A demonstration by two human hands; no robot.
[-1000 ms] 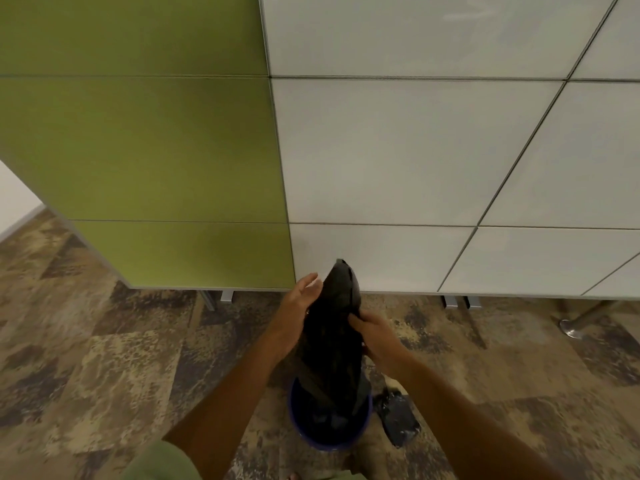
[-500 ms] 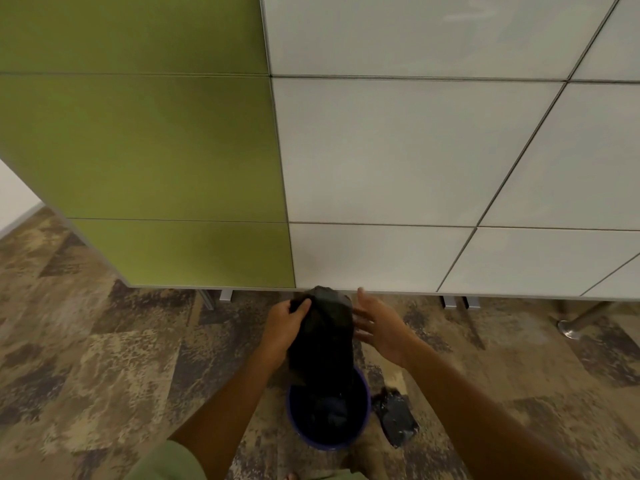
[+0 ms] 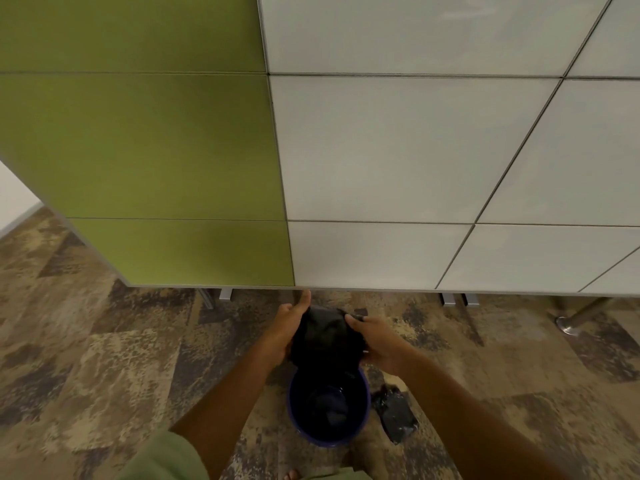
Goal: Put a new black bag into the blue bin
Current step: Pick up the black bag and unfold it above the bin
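Both hands [image 3: 332,336] around black bag [image 3: 325,337]

The bag [image 3: 327,337] hides the far rim of the bin [image 3: 327,407]; its inside is too dark to read. The bag's open end cannot be made out. The picture's near edge cuts off both forearms.

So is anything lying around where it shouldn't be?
Yes. A crumpled black bag lies on the carpet just right of the blue bin, loose instead of inside anything.
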